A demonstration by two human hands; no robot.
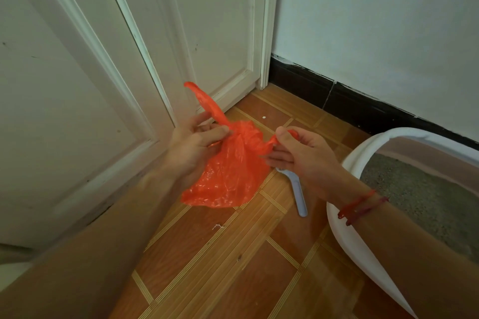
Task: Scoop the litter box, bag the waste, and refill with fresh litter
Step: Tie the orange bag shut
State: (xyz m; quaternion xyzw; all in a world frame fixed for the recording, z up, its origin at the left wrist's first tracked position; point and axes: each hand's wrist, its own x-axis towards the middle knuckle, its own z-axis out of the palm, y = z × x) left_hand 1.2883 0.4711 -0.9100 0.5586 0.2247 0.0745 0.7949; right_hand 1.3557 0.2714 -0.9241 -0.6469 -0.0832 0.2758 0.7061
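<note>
The orange plastic bag [233, 171] is held up between both hands over the floor [233, 267], near the corner where the white door [77, 85] meets the dark baseboard [363, 106]. Whether its bottom touches the floor cannot be told. The left hand [197, 142] pinches one twisted handle strip, whose loose end sticks up toward the door. The right hand [300, 153] is curled round the other strip, thumb on top, and a red string bracelet [360, 204] sits on that wrist. The bag's neck is gathered between the two grips, so this looks like the tying of the knot, which is not yet drawn tight. The bag bulges somewhat, which suggests the waste is already inside, though nothing of its contents shows through. The pale scoop [298, 189] lies on the floor, untouched, between the bag and the litter box [344, 228], which fits a scooping step that is finished. The box stands at the right edge of the floor, along the baseboard, with grey litter [414, 189] spread fairly level inside. By that reading, roughly the first half is done: what remains is to close and set aside the bag, then top up the box. No container of fresh litter is in view.
</note>
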